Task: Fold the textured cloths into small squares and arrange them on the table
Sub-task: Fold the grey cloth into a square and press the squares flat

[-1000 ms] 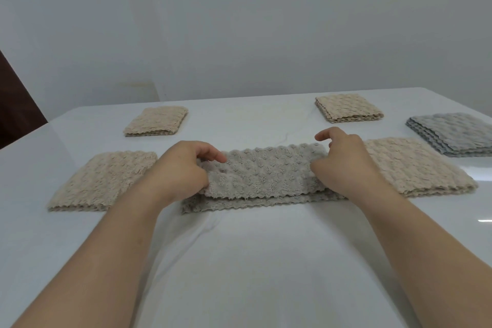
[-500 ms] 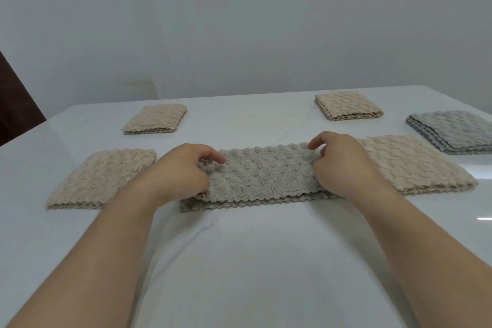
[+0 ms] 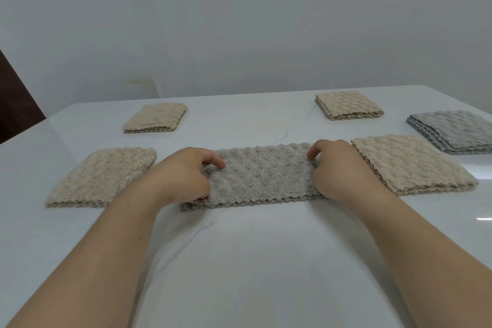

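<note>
A grey-beige textured cloth lies folded into a long strip across the middle of the white table. My left hand pinches its left end between thumb and fingers. My right hand grips its right end, covering that end. Folded beige cloths lie at the near left, the far left and the far right. A larger beige stack sits just right of my right hand.
A stack of grey cloths lies at the table's right edge. A grey wall stands behind the table's far edge. A dark brown panel shows at the far left.
The upper layer of the strip has been drawn toward me and laid flat, its front edge now near the lower layer's edge. Both hands lowered with it and kept their grip.
</note>
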Demonstrator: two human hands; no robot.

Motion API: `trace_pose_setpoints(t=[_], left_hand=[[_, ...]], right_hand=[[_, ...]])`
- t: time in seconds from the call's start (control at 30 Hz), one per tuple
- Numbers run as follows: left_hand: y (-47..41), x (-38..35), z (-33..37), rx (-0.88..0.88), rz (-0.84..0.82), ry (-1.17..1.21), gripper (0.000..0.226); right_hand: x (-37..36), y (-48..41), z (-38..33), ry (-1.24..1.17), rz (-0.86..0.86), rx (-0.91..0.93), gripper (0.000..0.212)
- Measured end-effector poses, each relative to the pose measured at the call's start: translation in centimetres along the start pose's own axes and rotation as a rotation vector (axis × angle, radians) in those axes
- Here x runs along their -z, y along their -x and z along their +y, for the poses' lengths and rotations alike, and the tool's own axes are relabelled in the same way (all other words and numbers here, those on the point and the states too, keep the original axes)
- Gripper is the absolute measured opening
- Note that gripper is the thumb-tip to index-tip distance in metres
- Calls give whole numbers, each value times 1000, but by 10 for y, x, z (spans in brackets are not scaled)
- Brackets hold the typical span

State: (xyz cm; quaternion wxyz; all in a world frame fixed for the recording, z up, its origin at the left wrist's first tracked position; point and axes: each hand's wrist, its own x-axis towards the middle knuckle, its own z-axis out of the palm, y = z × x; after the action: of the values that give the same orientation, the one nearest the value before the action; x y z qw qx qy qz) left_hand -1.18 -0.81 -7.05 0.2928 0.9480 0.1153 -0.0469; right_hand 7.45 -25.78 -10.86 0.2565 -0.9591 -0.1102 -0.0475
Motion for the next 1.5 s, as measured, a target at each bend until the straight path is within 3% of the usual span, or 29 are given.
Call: trace_pose_setpoints(t=[0.67, 0.87, 0.97, 1.07, 1.13, 1.27, 1.37, 1.5], left_hand=[[-4, 2, -5, 139, 74, -98, 50], [-9, -3, -6, 138, 159, -82, 23], [-15, -8, -7, 46, 384, -158, 25], [-20, -25, 1, -245, 509, -207, 40], [-25, -40, 7, -375, 450, -240, 45], [-40, -68, 9, -402, 224, -373, 54], [-46, -74, 8, -366, 108, -469, 57], [-47, -72, 6, -304, 71, -478, 58]], right_hand=[[7, 18, -12, 331, -67, -55, 42], [8, 21, -17, 431, -39, -66, 43], [5, 16, -21, 378, 114, 20, 43], [-9, 6, -28, 198, 191, 239, 41], [-22, 1, -35, 135, 126, 358, 47], [-44, -4, -37, 226, -107, 480, 56], [-49, -5, -32, 268, -208, 450, 57], [-50, -8, -31, 273, -221, 387, 59]])
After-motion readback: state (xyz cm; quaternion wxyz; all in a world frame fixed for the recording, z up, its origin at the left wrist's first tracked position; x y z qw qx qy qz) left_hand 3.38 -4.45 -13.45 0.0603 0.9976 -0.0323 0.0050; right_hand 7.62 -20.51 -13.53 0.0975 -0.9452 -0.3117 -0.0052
